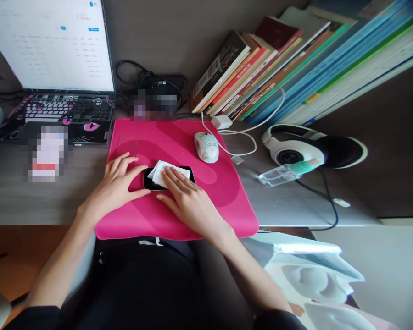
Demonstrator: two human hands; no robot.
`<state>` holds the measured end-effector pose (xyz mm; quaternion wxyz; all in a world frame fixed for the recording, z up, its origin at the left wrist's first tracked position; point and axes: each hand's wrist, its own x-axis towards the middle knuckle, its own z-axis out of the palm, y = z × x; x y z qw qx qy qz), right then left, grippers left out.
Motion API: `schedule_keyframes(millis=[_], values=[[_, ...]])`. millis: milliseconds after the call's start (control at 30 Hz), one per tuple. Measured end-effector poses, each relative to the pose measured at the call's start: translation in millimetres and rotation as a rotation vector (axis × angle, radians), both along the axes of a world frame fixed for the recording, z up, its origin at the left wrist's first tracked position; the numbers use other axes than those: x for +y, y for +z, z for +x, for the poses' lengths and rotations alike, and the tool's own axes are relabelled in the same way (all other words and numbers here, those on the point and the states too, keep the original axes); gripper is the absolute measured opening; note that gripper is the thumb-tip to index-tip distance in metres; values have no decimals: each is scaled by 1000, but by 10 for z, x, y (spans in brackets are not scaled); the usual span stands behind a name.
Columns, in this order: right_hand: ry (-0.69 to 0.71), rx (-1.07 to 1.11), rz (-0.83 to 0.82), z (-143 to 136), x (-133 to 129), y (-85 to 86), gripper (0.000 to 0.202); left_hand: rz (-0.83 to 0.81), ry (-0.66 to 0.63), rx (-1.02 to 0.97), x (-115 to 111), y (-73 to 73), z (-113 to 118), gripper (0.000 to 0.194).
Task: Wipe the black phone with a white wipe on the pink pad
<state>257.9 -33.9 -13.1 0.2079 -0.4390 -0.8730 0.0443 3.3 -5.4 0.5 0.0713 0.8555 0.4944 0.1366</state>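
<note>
A black smartphone (pixel 147 179) lies flat and lengthwise on the pink desk mat (pixel 131 220). My left hand (pixel 119 181) braces its left end, thumb and index finger at the two corners and the other fingers spread over the mat. With fingers laid flat, my right hand (pixel 184 195) presses a folded white tissue (pixel 160 173) onto the phone's screen; part of the tissue is hidden under the fingers. Just beyond my left fingertips rests a clear thin rectangular sheet (pixel 128 145), faintly visible against the pink.
A patterned mouse (pixel 206 147) sits on the mat, near a white charger (pixel 221 122) with its cable. Rightward are a clear spray bottle (pixel 278 175) and white headphones (pixel 296 149). Books (pixel 254 68) line the back; a laptop (pixel 65 105) stands left, a blurred-out object (pixel 48 151) before it.
</note>
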Motion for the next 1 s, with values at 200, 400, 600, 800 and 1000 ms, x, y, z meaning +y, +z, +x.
schedule_keyframes(millis=[200, 400, 600, 800, 1000], values=[[9, -2, -3, -83, 19, -24, 63, -12, 31, -8, -20, 14, 25, 60], [60, -101, -12, -80, -303, 115, 57, 5, 22, -11, -25, -10, 33, 58], [66, -22, -16, -195, -44, 13, 58, 16, 5, -31, -14, -61, 11, 58], [129, -13, -69, -312, 174, 23, 71, 52, -1, -26, -4, -61, 5, 59], [172, -13, -69, -298, 56, 78, 61, 49, 0, -30, 6, -46, 2, 52]])
